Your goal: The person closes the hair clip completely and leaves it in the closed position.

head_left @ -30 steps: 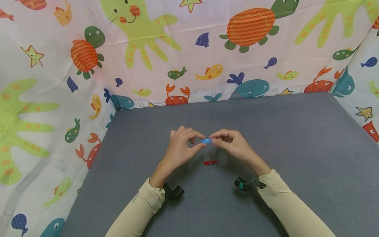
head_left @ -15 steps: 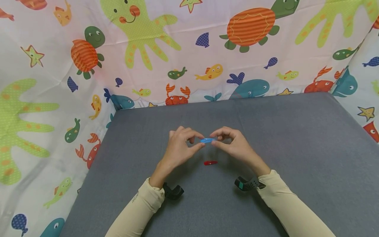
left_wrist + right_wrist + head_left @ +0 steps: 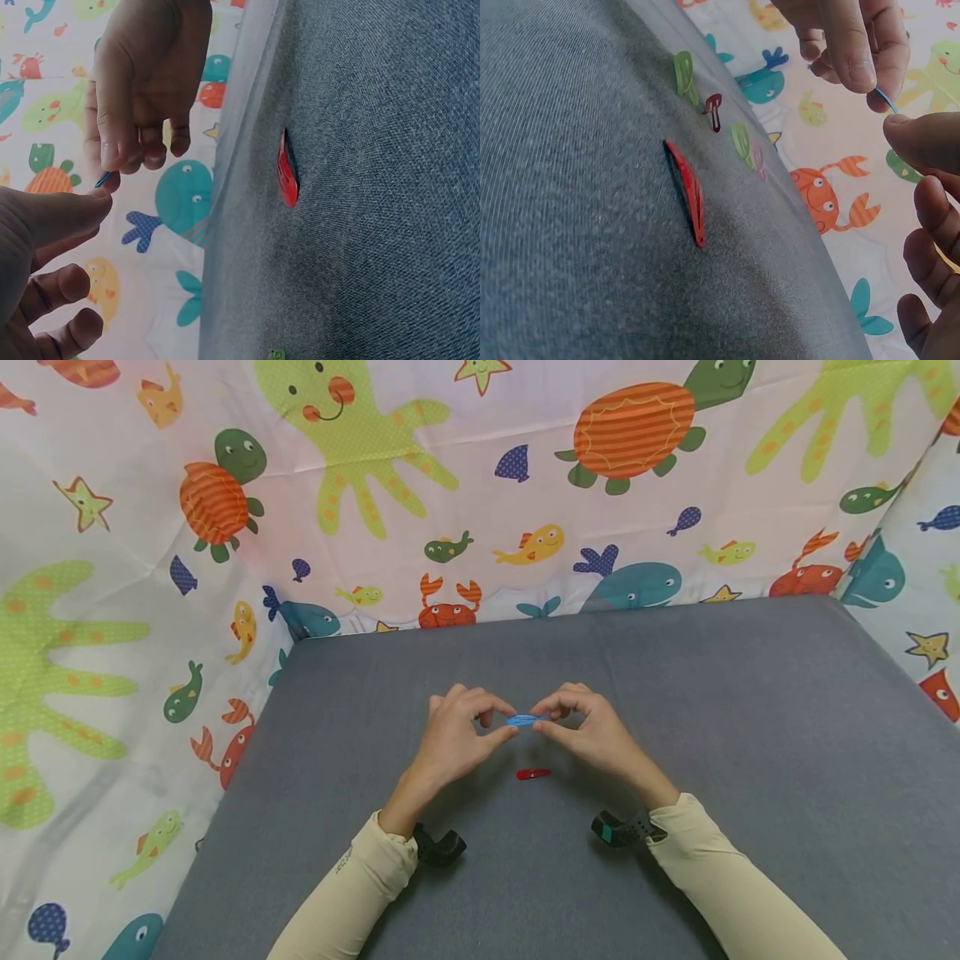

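A blue snap hair clip (image 3: 523,720) is stretched between my two hands, raised over the grey cloth. My left hand (image 3: 456,731) pinches its left end between thumb and forefinger, while my right hand (image 3: 588,727) has thumb and forefinger at the other end. In the left wrist view only a sliver of the blue clip (image 3: 103,179) shows between the fingertips; the right wrist view shows its thin curved edge (image 3: 886,100). Just nearer than the hands, a red snap hair clip (image 3: 533,773) lies on the cloth.
The right wrist view shows more clips on the cloth: a green one (image 3: 684,75), a dark red one (image 3: 714,112), a second green one (image 3: 742,142) and a pink one (image 3: 759,160). A sea-animal curtain (image 3: 480,502) borders the grey tabletop (image 3: 750,735) at back and sides.
The right thumb and forefinger have slid slightly outward along the blue hair clip, so more of it shows between the hands. The red hair clip lies where it was.
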Demonstrator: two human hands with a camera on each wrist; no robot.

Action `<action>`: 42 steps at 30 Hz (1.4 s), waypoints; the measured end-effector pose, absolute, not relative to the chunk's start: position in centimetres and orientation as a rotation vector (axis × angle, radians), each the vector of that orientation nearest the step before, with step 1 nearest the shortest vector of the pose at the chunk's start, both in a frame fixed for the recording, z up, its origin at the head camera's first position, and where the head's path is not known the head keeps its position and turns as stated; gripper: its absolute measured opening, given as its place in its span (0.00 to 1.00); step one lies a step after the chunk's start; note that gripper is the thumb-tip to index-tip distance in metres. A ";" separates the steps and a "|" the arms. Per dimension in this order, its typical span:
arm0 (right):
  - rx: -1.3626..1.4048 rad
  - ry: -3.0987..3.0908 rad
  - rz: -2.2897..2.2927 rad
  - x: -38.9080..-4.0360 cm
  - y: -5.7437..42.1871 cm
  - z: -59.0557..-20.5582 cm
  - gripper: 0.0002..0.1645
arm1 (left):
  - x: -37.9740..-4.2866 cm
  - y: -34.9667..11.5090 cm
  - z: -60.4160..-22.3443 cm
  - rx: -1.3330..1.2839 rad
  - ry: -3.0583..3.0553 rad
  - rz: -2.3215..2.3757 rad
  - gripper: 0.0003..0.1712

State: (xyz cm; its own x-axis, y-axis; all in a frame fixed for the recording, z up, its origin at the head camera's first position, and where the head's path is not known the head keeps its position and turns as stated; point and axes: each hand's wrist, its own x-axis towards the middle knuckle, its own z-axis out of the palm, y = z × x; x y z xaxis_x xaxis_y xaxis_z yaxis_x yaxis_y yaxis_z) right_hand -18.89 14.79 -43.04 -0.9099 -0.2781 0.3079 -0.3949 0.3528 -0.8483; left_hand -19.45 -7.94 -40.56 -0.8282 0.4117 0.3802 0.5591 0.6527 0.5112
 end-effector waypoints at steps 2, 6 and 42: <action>0.636 -2.491 1.568 -18.9 14.8 -43.1 0.07 | -19.5 -7.9 -40.7 -0.795 -2.643 -0.914 0.08; 0.673 -2.486 1.458 -19.1 14.7 -43.5 0.07 | -19.6 -7.9 -40.9 -0.809 -2.650 -0.881 0.08; 0.803 -2.697 0.985 -19.0 14.6 -45.0 0.06 | -19.4 -7.1 -43.5 -0.818 -2.835 -0.604 0.06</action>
State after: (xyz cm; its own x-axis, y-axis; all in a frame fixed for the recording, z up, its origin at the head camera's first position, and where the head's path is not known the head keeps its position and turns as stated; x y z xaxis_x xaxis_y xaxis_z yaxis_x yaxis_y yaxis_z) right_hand -19.05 14.64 -44.97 -0.8431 -0.4312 0.3214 -0.5368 0.6392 -0.5507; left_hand -19.37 -7.14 -43.55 -0.8449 0.4830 0.2299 0.5347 0.7731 0.3411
